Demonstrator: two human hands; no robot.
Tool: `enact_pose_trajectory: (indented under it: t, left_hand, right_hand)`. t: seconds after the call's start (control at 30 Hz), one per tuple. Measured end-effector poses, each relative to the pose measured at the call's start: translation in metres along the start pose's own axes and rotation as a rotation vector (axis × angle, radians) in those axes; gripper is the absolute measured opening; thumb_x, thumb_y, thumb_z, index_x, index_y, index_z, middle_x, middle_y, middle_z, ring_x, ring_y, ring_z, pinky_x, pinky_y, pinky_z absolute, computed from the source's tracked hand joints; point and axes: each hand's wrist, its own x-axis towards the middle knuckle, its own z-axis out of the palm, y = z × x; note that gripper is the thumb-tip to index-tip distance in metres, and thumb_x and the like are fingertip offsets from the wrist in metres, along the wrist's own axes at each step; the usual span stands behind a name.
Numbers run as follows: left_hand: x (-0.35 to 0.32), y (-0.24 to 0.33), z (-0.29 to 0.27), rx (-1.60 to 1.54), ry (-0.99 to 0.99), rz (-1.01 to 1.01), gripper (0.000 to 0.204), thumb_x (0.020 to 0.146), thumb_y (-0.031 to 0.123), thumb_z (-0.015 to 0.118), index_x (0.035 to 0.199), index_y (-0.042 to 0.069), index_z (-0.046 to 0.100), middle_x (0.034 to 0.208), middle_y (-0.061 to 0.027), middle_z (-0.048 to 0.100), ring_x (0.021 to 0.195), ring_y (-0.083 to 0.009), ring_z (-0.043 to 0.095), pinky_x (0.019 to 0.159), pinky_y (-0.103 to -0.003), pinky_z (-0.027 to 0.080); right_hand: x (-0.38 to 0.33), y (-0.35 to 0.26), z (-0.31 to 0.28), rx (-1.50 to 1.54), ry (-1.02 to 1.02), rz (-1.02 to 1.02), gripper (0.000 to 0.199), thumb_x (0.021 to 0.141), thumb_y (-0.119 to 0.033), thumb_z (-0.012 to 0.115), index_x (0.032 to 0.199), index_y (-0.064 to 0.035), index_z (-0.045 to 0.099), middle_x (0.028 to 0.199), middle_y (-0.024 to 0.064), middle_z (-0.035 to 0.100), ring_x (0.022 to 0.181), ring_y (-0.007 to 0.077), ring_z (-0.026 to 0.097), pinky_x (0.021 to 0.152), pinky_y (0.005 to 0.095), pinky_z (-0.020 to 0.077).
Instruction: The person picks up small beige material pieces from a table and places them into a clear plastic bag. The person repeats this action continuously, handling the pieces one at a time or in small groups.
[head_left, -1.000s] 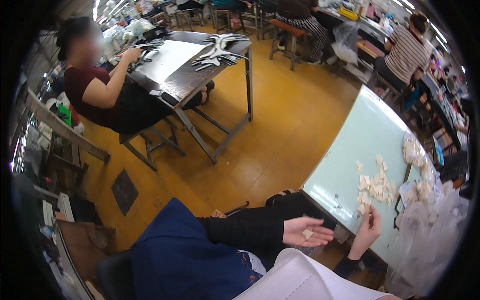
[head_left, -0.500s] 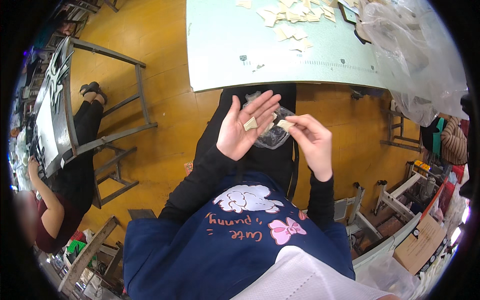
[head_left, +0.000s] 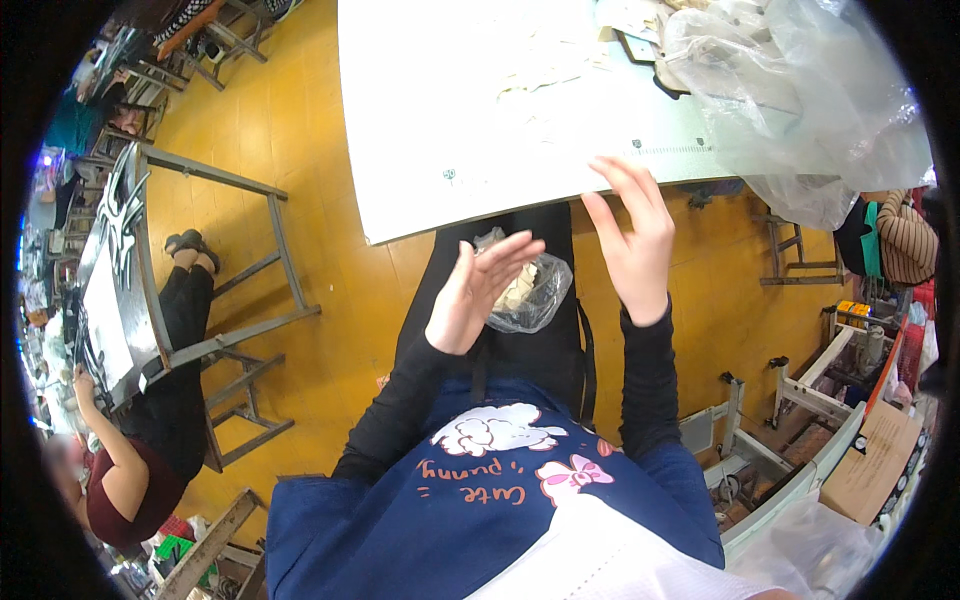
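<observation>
On my lap, a small clear plastic bag (head_left: 527, 290) of pale little pieces sits against my dark trousers, its mouth turned up toward me. My left hand (head_left: 478, 292) hovers right beside it, fingers spread wide, palm up, holding nothing that I can see and maybe just brushing the bag's edge. My right hand (head_left: 632, 238) is lifted higher, open as well, fingers straight and pointing at the edge of the pale green surface (head_left: 440, 120); nothing is pinched in it. So I judge I'm between picks: both hands empty, the bag waiting. Further out on the surface, a scatter of pale scraps (head_left: 560, 70) lies washed out in the light, and to the right a big crumpled clear plastic sheet (head_left: 800, 90) spills over the corner. The next move, as I read it, calls for reaching forward over the edge to pinch up a few pieces without nudging the bag off my knees. Off to my left, another person sits at a grey metal table (head_left: 120, 290).
</observation>
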Motion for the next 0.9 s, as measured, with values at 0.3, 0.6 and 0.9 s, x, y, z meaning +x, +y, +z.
enact_pose_trajectory:
  t: [0.3,0.6,0.9]
  left_hand:
    - [0.002,0.047,0.02,0.352,0.023,0.151,0.034,0.102,0.02,0.049,0.121,-0.005,0.063,0.116,-0.0157,0.068,0.116,-0.0219,0.06,0.104,-0.036,0.043]
    - [0.115,0.111,0.015,1.309,0.271,0.483,0.024,0.095,0.017,0.06,0.113,0.002,0.066,0.101,-0.0119,0.068,0.089,-0.0196,0.061,0.085,-0.032,0.049]
    - [0.139,0.094,-0.008,1.401,0.184,0.579,0.032,0.083,0.008,0.071,0.113,0.001,0.063,0.099,-0.0108,0.061,0.08,-0.0168,0.058,0.077,-0.029,0.05]
  right_hand:
    - [0.044,0.014,0.048,-0.172,-0.006,0.081,0.028,0.081,-0.019,0.076,0.099,0.001,0.067,0.101,0.0141,0.061,0.087,0.0296,0.063,0.078,0.0389,0.0503]
    - [0.055,0.009,0.038,-0.152,-0.129,0.162,0.02,0.079,-0.012,0.074,0.089,0.0018,0.064,0.088,0.0151,0.064,0.08,0.026,0.065,0.074,0.0365,0.0518]
    - [0.02,-0.012,0.008,0.261,-0.28,0.306,0.018,0.085,-0.008,0.072,0.098,0.0039,0.068,0.079,0.0084,0.069,0.07,0.0057,0.06,0.065,0.0235,0.0493]
